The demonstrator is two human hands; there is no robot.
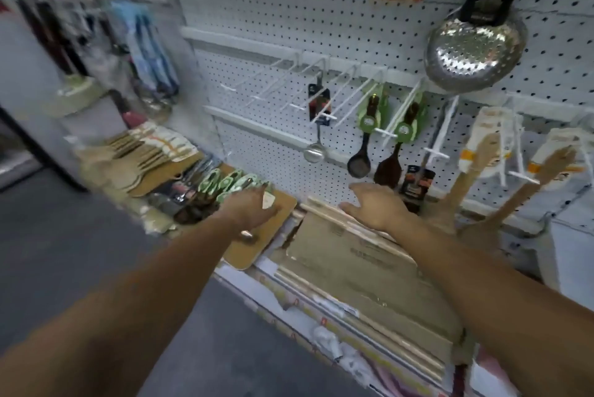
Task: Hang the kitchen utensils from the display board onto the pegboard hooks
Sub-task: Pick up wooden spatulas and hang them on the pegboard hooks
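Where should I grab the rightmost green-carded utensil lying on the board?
Probably its green card end, from above: the utensils lie flat, packed side by side on the board, leaving only the top free, and the left hand hovers right there.

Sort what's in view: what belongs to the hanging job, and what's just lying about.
Job: green-carded utensils, brown display board, empty pegboard hooks.
Just there: steel skimmer, flattened cardboard, wooden spatulas.
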